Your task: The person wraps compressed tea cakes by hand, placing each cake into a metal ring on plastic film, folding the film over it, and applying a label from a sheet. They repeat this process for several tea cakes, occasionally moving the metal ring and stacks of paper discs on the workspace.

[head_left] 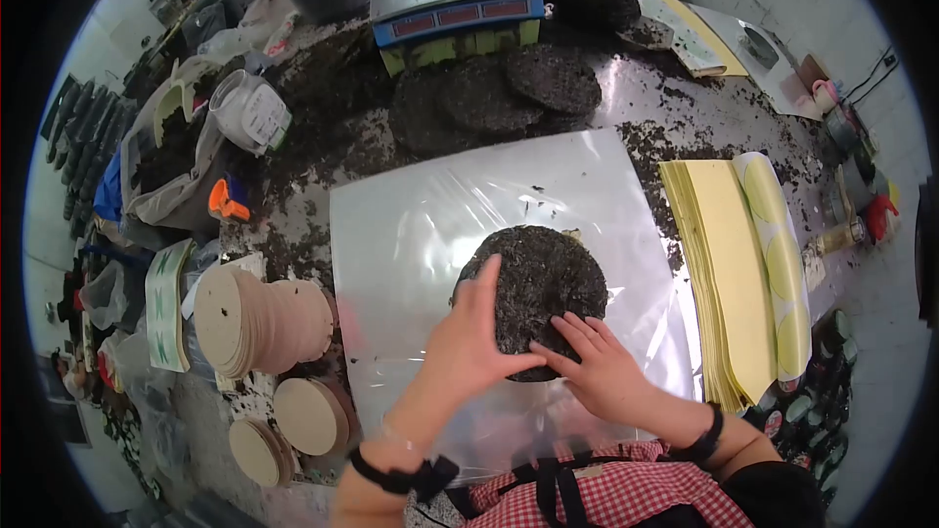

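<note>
no readable text, jar label (267, 117) too small

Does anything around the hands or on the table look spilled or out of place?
Yes: loose dark crumbs litter the table around the scale, and a few lie on the plastic sheet beyond the dark round cake, like spillage. The tall stack of pale discs also looks uneven along its side.
</note>
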Demonstrator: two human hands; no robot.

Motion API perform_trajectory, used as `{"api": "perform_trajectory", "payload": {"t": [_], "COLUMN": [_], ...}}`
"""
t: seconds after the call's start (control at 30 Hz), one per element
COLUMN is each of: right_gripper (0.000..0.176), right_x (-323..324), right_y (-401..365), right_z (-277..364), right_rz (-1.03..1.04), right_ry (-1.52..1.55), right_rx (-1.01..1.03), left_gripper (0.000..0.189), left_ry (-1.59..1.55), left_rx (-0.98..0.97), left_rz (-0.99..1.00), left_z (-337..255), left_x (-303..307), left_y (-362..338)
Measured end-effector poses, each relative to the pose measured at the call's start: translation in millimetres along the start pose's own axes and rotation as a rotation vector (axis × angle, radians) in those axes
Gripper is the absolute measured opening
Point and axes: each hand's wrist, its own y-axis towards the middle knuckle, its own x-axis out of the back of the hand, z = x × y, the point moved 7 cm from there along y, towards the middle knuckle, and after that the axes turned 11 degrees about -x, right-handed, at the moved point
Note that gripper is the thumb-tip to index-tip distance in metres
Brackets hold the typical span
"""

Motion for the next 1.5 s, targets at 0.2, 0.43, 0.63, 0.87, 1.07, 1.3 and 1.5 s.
{"api": "perform_trajectory", "payload": {"t": [0.2, 0.43, 0.63, 0.87, 1.07, 1.3, 1.5], "right_gripper": [0.12, 0.112, 0.035, 0.068, 0.059, 0.06, 0.059], "right_x": [-5, -48, 51, 42, 109, 34, -3], "right_y": [97, 102, 118, 299, 268, 6, -3], "right_z": [-19, -22, -67, -226, -214, -8, -3], "right_rz": [0.499, 0.509, -0.093, -0.735, -0.736, -0.182, -0.057], "right_ry": [0.124, 0.166, 0.481, -0.031, 0.319, 0.119, 0.106], "right_rx": [-0.272, -0.352, -0.289, -0.277, -0.072, 0.156, 0.072], "left_gripper": [0.146, 0.132, 0.076, 0.069, 0.07, 0.072, 0.072], "left_ry": [0.511, 0.663, 0.571, 0.457, 0.055, -0.071, 0.593], "left_rx": [0.23, 0.333, -0.344, -0.366, 0.038, -0.164, -0.298], "left_rz": [0.786, 0.798, 0.144, -0.099, -0.408, -0.611, 0.155], "left_z": [35, 57, 2, 22, 50, -31, -39], "left_x": [-67, -83, -27, 20, 75, 96, -24], "left_y": [25, 20, 26, 19, -6, -55, -3]}}
